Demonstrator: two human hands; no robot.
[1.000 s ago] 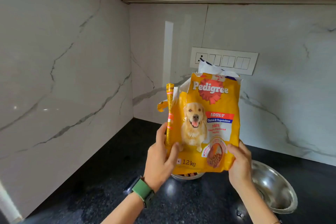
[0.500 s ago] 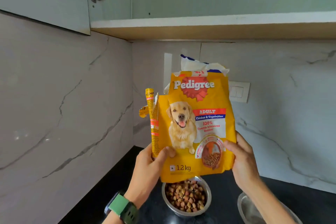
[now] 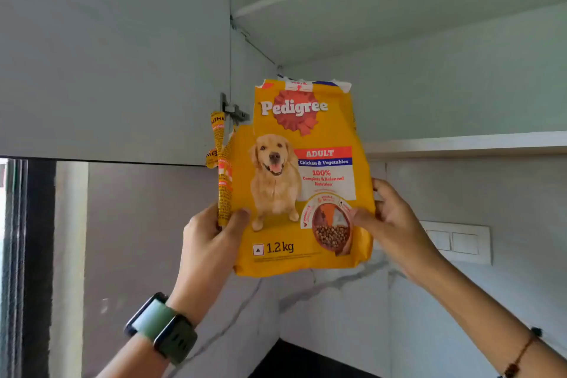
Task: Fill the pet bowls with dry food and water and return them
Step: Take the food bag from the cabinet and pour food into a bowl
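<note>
Holding the yellow dog food bag upright between them, both hands were raised in front of the open wall cabinet. The left hand gripped the bag's lower left edge, thumb pressed on the front panel, and pinched a thin yellow treat stick against that same edge. The right hand clasped the bag's lower right edge, thumb across the printed bowl picture, fingers wrapped behind. The bag's torn top reached above the cabinet's lower shelf, level with the door hinge just left of the bag. A green-strapped watch sat on the left wrist below the bag. A white switch plate lay on the marble wall right of the bag, beyond the right hand.
</note>
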